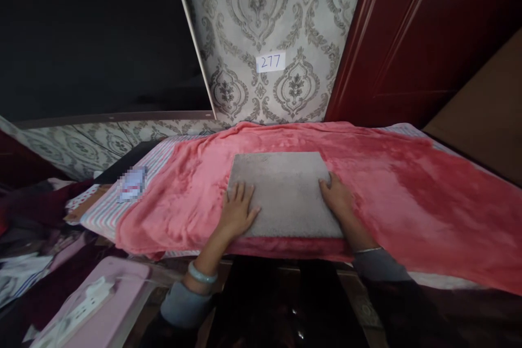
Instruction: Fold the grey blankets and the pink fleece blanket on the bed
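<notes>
A grey, flat, rectangular pad with a soft-looking surface (285,190) lies on a pink plush blanket (196,190). On the pad's left part rests my left hand (238,209), palm down with its fingers spread and the thumb toward the pad's middle. My right hand (336,193) is at the pad's right edge, with the thumb on top and the other fingers partly hidden along the side. I cannot make out whether those fingers reach under the edge. A pale bangle (202,273) circles my left wrist.
Striped cloth (108,212) shows beneath the blanket, with a small blurred packet (132,184) on it. Behind stand a large dark television (101,38), patterned wallpaper with a "277" label (271,62), and a dark red door (391,38). Lower left, a power strip (87,304) lies on a pink box (126,277).
</notes>
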Motion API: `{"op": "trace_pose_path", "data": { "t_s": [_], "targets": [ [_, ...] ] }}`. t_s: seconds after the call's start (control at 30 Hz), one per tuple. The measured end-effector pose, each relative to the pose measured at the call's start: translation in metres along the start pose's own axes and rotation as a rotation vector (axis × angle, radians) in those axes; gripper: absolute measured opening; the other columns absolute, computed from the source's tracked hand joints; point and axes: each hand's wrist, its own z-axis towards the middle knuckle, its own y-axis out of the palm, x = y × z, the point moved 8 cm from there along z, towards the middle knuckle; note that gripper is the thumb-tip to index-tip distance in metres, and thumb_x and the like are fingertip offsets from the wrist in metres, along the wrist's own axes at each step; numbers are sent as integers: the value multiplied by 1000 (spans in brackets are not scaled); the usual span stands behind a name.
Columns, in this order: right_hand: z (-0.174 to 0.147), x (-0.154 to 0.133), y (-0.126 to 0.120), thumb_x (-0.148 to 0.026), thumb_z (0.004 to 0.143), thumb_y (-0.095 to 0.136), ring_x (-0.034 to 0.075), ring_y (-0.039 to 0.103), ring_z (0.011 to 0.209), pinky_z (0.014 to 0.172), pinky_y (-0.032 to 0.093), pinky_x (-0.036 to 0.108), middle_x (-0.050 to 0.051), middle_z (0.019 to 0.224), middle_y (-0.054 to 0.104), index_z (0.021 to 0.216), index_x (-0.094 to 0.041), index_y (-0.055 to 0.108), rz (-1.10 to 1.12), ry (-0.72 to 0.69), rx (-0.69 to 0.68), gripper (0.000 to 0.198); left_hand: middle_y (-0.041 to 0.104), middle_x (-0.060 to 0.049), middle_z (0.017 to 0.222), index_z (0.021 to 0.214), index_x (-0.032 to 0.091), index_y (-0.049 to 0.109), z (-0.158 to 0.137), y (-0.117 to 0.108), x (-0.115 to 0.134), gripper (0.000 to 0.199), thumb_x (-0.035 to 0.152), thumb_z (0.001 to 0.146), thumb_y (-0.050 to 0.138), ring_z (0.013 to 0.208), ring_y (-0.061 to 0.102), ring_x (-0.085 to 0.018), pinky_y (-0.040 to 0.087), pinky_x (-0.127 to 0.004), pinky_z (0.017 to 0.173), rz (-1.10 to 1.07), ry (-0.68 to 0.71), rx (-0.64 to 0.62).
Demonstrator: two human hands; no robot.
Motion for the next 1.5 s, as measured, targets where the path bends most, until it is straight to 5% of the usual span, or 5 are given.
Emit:
{"op": "trace_pose_path", "data": {
  "t_s": [0.47, 0.83, 1.17, 1.37, 1.5],
  "targets": [
    [1, -1, -1, -39, 102, 39, 34, 63, 110, 93, 47, 43, 19, 121, 65, 150, -11, 40, -6, -16, 2, 56, 34, -14, 160, 152, 23, 40, -63, 14, 3, 59, 48, 98, 40, 149, 30, -30, 26, -58, 120, -11, 33, 72],
    [3, 0, 2, -39, 102, 40, 32, 64, 110, 93, 48, 42, 18, 116, 67, 148, -12, 42, 16, -17, -8, 54, 24, -18, 163, 154, 11, 32, 57, -16, 9, 67, 47, 98, 38, 152, 19, -32, 19, -55, 123, 17, 41, 5],
    [10, 2, 3, -33, 101, 40, 29, 62, 112, 93, 48, 38, 17, 125, 63, 147, -12, 42, 0, -54, -47, 51, 22, -16, 165, 156, 20, 30, 56, 16, 13, 67, 53, 98, 33, 153, 18, -32, 16, -60, 122, 94, 35, -32],
    [-5, -75, -16, -24, 93, 53, 33, 32, 143, 114, 32, 43, 21, 156, 34, 151, -7, 37, -77, -390, 89, 63, 26, -14, 164, 154, 31, 36, 59, 14, 11, 60, 53, 98, 35, 152, 21, -34, 20, -63, 119, 89, 54, 3],
    [-33, -144, 28, -30, 100, 43, 29, 21, 148, 119, 22, 47, 13, 162, 25, 155, -12, 33, -85, -641, -114, 59, 26, -15, 163, 154, 32, 37, 60, 14, 11, 59, 54, 99, 34, 151, 22, -35, 20, -63, 118, 109, 71, 20]
  ]
}}
